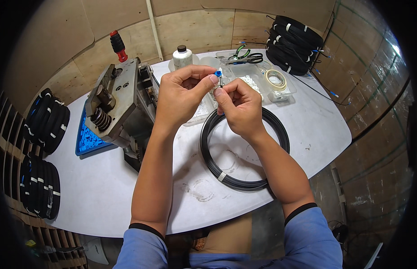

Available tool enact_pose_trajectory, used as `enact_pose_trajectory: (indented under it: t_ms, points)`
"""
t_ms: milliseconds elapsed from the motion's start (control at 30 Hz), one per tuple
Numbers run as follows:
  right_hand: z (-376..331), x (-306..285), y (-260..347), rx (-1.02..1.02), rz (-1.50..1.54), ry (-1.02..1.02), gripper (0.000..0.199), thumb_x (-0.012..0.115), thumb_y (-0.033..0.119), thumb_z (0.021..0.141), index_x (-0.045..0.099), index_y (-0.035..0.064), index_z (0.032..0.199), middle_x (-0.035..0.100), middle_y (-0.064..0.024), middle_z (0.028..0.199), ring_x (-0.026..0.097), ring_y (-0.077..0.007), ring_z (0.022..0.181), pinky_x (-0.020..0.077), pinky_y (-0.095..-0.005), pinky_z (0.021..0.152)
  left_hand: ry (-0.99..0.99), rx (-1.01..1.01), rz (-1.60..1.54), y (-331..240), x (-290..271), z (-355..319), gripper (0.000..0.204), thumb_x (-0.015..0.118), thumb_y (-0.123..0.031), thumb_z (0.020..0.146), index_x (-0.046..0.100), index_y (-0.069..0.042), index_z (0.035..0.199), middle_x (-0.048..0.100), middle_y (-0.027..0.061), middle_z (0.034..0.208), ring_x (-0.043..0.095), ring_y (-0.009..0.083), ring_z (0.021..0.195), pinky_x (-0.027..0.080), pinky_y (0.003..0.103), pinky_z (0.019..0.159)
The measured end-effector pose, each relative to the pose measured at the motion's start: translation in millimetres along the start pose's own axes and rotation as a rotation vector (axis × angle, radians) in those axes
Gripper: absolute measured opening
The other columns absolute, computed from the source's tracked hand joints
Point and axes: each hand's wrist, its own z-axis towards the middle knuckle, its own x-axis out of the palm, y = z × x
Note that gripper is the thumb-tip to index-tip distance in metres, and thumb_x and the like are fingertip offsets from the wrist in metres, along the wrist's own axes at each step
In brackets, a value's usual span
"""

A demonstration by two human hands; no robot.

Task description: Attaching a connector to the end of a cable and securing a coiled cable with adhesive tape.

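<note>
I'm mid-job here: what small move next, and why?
Perhaps ease the dark cable end in the right hand toward the blue connector in the left hand: both are pinched close together, though whether they already join is unclear.

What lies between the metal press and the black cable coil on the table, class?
In the head view, the person's left forearm crosses between the metal press and the cable coil, with white tabletop showing beside the coil.
</note>
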Motion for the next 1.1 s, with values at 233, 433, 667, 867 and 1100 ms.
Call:
enact_pose_trajectory:
  t_ms: [233,433,667,867,1100]
  points:
    - [0.1,0.0,-2.1,-0.012,0.007,0.0,0.015,0.068,0.007,0.094,0.058,0.0035,0.083,0.06,0.0019,0.065,0.052,-0.0016,0.056,0.0408,-0.02,0.05,-0.011,-0.003,0.015,1.9,-2.2,0.8,0.018,0.074,-0.009,0.089,0.075,0.003,0.103,0.074,0.0068,0.084,0.065,0.0079,0.076,0.052,0.023,0.068]
    - [-0.2,0.2,0.9,-0.003,-0.009,-0.003,0.016,0.068,0.007,0.094,0.059,0.0034,0.083,0.06,0.0023,0.065,0.052,-0.0011,0.057,0.0403,-0.0197,0.05,0.004,-0.007,-0.008,3.9,-2.6,1.2,0.018,0.073,-0.009,0.09,0.075,0.002,0.104,0.074,0.0072,0.085,0.066,0.0084,0.077,0.052,0.024,0.069]
    - [-0.2,0.6,-1.8,-0.03,-0.033,-0.008,0.016,0.069,0.006,0.094,0.059,0.0034,0.082,0.06,0.0027,0.065,0.051,-0.0007,0.057,0.0397,-0.0194,0.051,0.017,-0.012,0.022,0.1,-5.7,0.6,0.019,0.073,-0.004,0.088,0.075,0.002,0.105,0.075,0.0083,0.087,0.067,0.0097,0.08,0.054,0.023,0.072]
    - [-0.6,-0.4,-2.5,-0.028,-0.025,-0.009,0.016,0.069,0.006,0.094,0.059,0.0031,0.082,0.06,0.0027,0.065,0.051,-0.0005,0.057,0.0394,-0.0195,0.051,0.035,0.016,-0.023,-1.6,-5.1,0.1,0.02,0.071,0.0,0.087,0.074,0.002,0.106,0.075,0.01,0.092,0.07,0.0127,0.086,0.057,0.025,0.079]
    - [-0.3,-0.6,-2.3,-0.03,-0.036,-0.003,0.016,0.069,0.007,0.094,0.059,0.0035,0.082,0.06,0.0027,0.065,0.051,-0.0009,0.057,0.0397,-0.0197,0.05,0.026,0.035,0.014,-1.3,-6.2,0.4,0.019,0.073,-0.001,0.085,0.075,0.001,0.104,0.075,0.0093,0.093,0.07,0.0133,0.087,0.057,0.026,0.079]
